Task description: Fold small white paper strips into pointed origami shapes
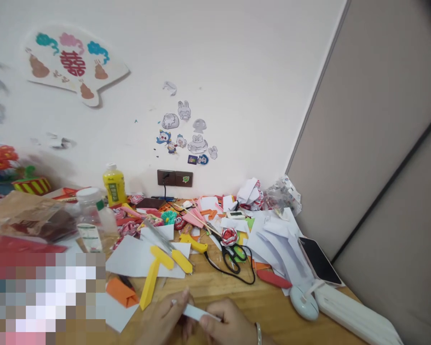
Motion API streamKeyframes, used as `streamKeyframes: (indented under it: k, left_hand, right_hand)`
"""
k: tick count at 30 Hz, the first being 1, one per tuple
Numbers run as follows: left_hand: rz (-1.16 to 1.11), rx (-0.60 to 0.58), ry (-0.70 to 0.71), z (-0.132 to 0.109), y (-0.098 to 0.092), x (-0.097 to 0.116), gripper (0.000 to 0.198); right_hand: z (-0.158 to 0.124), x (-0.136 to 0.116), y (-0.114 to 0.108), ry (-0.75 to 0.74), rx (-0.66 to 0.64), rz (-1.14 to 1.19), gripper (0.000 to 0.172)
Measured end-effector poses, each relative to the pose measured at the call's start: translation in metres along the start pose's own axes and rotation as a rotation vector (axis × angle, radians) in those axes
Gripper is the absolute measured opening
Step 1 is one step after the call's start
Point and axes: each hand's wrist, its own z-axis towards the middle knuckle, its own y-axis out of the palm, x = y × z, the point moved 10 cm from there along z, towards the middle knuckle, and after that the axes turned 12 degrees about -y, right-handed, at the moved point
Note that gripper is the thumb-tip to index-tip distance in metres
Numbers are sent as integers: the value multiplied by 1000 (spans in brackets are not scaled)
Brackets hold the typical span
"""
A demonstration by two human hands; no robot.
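Left hand [170, 310] and right hand [225, 320] pinch a narrow white strip [198, 312], apparently paper, between them at the near edge of view. Each thumb lies on one end; the lower fingers are partly hidden or blurred, and the frame cuts off both forearms. A bracelet [259, 333] circles the right wrist. Bare wood of the tabletop [269, 305] leaves open room just beyond the hands and to the right, as far as a pale blue oval object [303, 304] and a long white one [357, 314], which runs out of frame at the bottom.

Leftward the room is tighter: yellow folded paper [149, 286] and an orange folded piece [122, 292] lie close by, and a pixelated block hides the corner. Farther back, a yellow glue gun [193, 243] trails its black cord around black-handled scissors [232, 259], partly covered by a red-and-white paper rose [229, 236]. White sheets [273, 242] reach towards a smartphone [320, 261] by the right edge of the tabletop, beside a grey panel [391, 158]. Overlapping scraps crowd the back, many hard to make out, below a wall socket [175, 178].
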Motion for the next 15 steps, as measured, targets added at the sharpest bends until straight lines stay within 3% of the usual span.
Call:
streamKeyframes:
  k: [5,8,15]
  left_hand:
    - [56,-21,-10,1,-3,4,43]
    - [108,37,-3,0,-11,10,47]
    - [5,-1,46,2,-5,9,59]
  right_hand:
    - [2,-13,-5,-35,-7,46,61]
    - [2,-12,-4,-3,-52,131,59]
    - [7,-2,-11,-16,-74,164,56]
